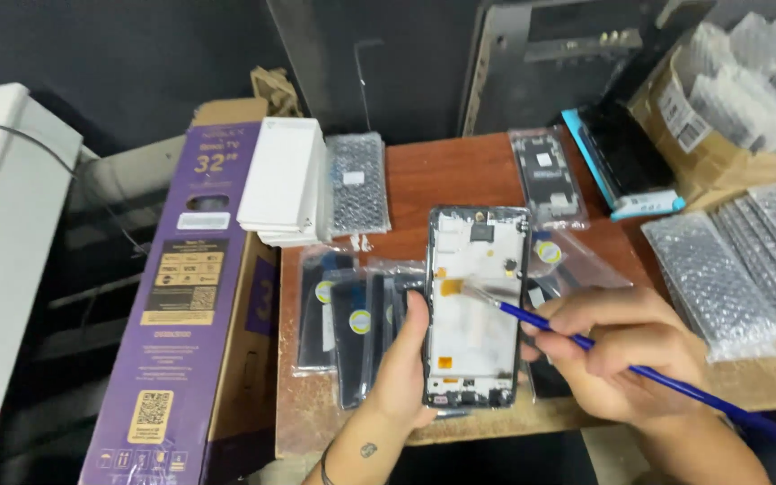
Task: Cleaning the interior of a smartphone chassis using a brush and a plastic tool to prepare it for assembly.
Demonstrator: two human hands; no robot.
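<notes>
Left hand [401, 368] upright, gripping; right hand [617, 350] curled in pinch.

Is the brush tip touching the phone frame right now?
Touching. The head view shows the bristles of the blue brush in the right hand lying against the inside of the phone frame, held by the left hand.

Left hand [403, 377] grips a phone screen assembly [475, 305] by its lower left edge, back side up, upright over the wooden table [433, 171]. Right hand [617, 350] holds a blue-handled brush [604, 346] like a pen, bristles touching the assembly's white inner face near a small orange tab. Bagged dark phone parts [352, 323] lie just left of the assembly, a stack of white boxes [282, 180] sits on a purple carton [181, 296] at the table's left, bubble-wrapped packs [738, 260] at right.
</notes>
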